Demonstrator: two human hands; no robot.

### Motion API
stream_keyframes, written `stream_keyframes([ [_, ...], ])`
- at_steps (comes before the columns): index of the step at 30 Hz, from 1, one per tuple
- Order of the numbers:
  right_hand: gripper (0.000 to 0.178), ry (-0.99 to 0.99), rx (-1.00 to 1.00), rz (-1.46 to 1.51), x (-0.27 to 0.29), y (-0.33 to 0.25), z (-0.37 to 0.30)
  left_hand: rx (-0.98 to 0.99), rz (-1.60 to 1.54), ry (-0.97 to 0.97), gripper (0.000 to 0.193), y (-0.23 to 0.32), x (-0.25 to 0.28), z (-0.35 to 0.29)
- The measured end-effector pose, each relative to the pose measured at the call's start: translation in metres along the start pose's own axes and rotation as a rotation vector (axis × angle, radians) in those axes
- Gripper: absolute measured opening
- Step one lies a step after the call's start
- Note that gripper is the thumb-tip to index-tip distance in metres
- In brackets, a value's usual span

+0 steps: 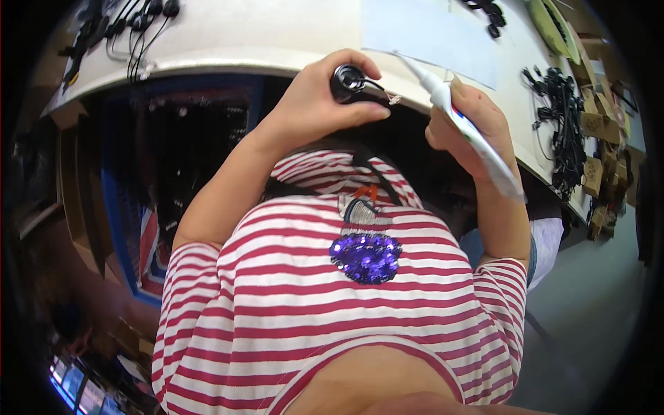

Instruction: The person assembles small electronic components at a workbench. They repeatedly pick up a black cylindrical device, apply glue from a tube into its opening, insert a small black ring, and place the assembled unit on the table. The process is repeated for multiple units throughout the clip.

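Note:
My left hand [304,104] curls its fingers and thumb around a small black round part [348,79] with a shiny ring-shaped end facing up. A short black piece with a pale, frayed-looking tip [394,99] sticks out from it between thumb and forefinger. In my right hand [481,111] is a white squeeze tube [494,162], gripped near its neck. Its narrow nozzle [413,67] points up and to the left, over the bench edge, apart from the black part. Both hands are raised in front of my chest at the near edge of the white bench [277,34].
A pale blue sheet [429,38] lies on the bench. Black cabled parts [142,28] lie at the far left, and a heap of black cables [561,117] at the right. Beyond are a yellow-green bowl [553,28] and small cardboard boxes [600,126]. A blue-framed crate [111,200] stands below left.

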State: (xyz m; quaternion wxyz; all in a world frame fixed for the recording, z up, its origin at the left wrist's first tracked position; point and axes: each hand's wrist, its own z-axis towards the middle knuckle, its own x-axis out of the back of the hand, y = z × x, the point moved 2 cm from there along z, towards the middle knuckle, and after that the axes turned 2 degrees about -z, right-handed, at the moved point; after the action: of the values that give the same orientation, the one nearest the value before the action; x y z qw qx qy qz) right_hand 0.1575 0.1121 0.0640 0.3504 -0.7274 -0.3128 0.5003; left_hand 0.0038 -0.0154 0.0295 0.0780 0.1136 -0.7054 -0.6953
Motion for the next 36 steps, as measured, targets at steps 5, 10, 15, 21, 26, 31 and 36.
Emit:
stream_keyframes([
  [5,0.033,0.52,0.246,-0.795,0.051,-0.024,0.006,0.076,-0.268,-0.13,0.037,-0.003,-0.001,0.004],
  [10,0.027,0.74,0.371,-1.56,0.086,-0.03,0.011,-0.061,-0.27,-0.153,0.04,0.001,-0.012,0.012],
  [15,0.024,0.332,0.229,-1.295,0.015,-0.028,-0.011,-0.164,-0.272,-0.015,0.046,0.01,-0.008,0.013],
  [21,0.037,0.175,0.035,-1.31,0.029,0.094,0.016,-0.229,-0.558,-0.156,0.056,0.018,-0.011,0.017],
  [26,0.04,-0.056,-0.136,-0.737,0.042,0.135,0.05,-0.22,-0.464,-0.122,0.057,0.023,-0.019,0.018],
  [31,0.021,0.049,-0.131,-0.908,0.078,0.17,0.061,-0.255,-0.401,-0.078,0.057,0.023,-0.018,0.018],
  [36,0.021,0.053,0.0,-1.103,0.092,0.185,0.067,-0.25,-0.371,-0.073,0.057,0.019,-0.022,0.02],
])
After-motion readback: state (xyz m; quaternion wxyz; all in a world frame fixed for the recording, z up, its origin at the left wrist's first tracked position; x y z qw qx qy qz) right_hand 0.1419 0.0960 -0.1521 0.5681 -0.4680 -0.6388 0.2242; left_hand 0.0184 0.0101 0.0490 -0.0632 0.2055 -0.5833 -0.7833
